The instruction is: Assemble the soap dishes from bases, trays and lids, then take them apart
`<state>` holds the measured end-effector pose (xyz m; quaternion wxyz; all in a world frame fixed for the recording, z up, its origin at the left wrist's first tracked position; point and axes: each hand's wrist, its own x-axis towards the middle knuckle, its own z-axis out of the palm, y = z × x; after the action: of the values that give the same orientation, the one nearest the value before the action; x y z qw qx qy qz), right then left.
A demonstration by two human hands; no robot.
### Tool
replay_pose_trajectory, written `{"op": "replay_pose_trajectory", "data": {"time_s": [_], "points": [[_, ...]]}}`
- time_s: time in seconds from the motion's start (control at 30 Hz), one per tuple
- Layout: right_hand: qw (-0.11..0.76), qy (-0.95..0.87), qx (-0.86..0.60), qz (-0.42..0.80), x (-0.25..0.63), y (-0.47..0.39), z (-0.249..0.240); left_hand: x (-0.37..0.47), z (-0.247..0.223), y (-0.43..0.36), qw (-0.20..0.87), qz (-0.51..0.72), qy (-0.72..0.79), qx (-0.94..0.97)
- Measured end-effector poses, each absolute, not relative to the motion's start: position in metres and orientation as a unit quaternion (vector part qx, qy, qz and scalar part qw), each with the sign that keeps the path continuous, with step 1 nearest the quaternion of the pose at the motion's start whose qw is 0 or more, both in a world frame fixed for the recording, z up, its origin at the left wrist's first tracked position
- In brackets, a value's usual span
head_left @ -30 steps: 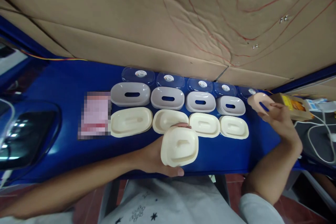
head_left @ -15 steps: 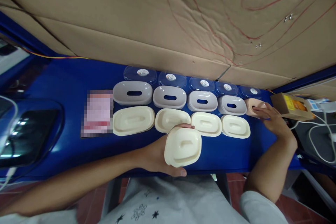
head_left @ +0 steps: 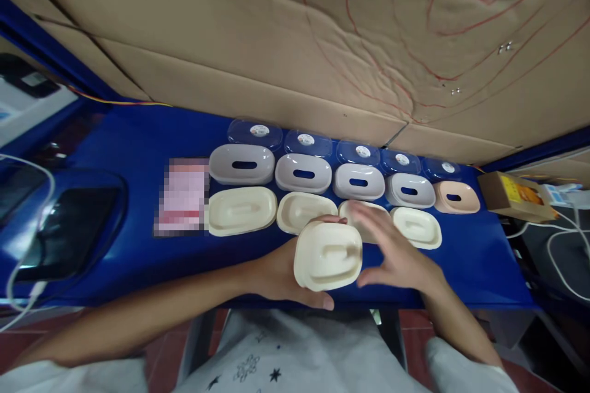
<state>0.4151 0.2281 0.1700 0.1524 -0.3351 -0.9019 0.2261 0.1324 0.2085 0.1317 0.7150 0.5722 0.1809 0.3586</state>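
Note:
My left hand point(head_left: 299, 270) is wrapped round a cream oval tray point(head_left: 329, 256) above the table's front part. Just right of that tray, my right hand point(head_left: 391, 252) has its fingers apart and holds nothing. Beyond the hands, several cream trays point(head_left: 242, 211) lie in a row, one partly covered by my right hand. Behind them stand several grey slotted dishes point(head_left: 304, 174), with a peach slotted dish point(head_left: 457, 197) at the right end. Clear lids point(head_left: 255, 134) with round white stickers form the back row.
The blue table point(head_left: 138, 135) bears a blurred-out pink item point(head_left: 184, 196) left of the rows. A black device point(head_left: 69, 233) with a white cable is at the left. An open cardboard box point(head_left: 516, 196) stands at the right, before a brown cardboard wall point(head_left: 230, 43).
My right hand has left the peach dish at the far right and moved left and nearer, beside the held cream tray. My left hand still holds that tray.

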Motion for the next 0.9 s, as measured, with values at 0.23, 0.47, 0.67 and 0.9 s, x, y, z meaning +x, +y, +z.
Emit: {"op": "replay_pose_trajectory", "data": {"time_s": [0.23, 0.47, 0.67, 0.9], "points": [[0.178, -0.911, -0.333, 0.167, 0.386, 0.206, 0.165, 0.135, 0.131, 0.207, 0.712, 0.356, 0.200, 0.572], [0.286, -0.792, -0.539, -0.024, 0.483, 0.197, 0.179, 0.127, 0.128, 0.201, 0.599, 0.331, 0.236, 0.689], [0.217, -0.671, -0.706, -0.067, 0.611, 0.160, 0.147, 0.127, 0.126, 0.205, 0.204, 0.272, 0.230, 0.912], [0.161, -0.653, -0.739, 0.052, 0.660, 0.134, 0.106, 0.123, 0.132, 0.215, 0.033, 0.210, 0.329, 0.920]]}}
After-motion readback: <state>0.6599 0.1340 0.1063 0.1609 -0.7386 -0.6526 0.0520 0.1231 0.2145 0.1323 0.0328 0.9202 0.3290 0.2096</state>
